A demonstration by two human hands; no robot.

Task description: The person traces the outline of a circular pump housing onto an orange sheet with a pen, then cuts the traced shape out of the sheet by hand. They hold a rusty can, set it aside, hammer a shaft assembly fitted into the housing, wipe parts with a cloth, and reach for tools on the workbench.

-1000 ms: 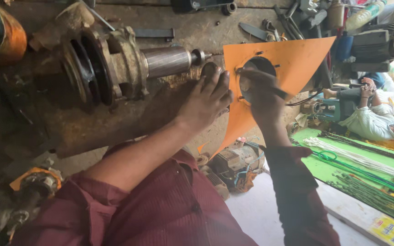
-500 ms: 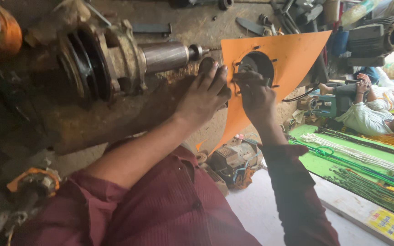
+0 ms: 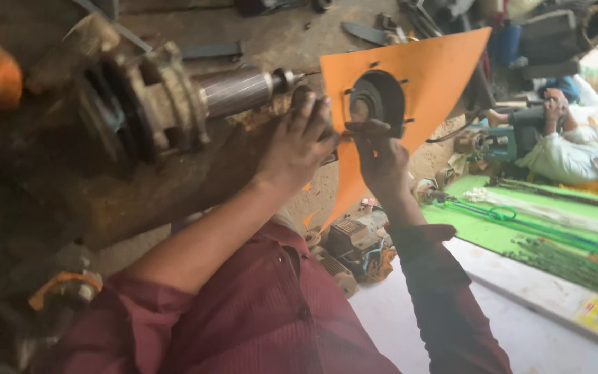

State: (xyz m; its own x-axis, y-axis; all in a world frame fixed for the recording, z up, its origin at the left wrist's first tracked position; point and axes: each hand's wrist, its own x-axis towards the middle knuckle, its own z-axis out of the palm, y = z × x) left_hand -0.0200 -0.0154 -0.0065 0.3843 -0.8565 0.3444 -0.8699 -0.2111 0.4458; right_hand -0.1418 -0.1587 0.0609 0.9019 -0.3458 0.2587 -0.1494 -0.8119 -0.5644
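Nearest the camera were the maroon sleeves, and from them both arms ran up and away toward an orange sheet [image 3: 423, 83] propped on edge. The right hand [image 3: 381, 161] sat just below the dark round part [image 3: 376, 102] lying on the sheet, its fingers closed round a thin dark tool [image 3: 368, 127] whose end touched that part's lower rim; the part lay straight ahead of that hand, up and slightly away, so the right was the nearer one to it. The left hand [image 3: 299, 142] rested just to the left of it, fingers spread and flat, the tips pressed against the sheet's left edge and gripping nothing. The sheet was a flat orange piece, wide at the top and tapering to a point below the hands, with small slots cut around the round part. Beyond the left hand and further left, a grimy pump body [image 3: 153, 114] lay on the surface, its steel shaft [image 3: 240, 90] running lengthwise toward the sheet, the tip close to the left fingertips. Well off to the right, another person [image 3: 569, 145] lay on the floor beside a green mat [image 3: 513, 228].
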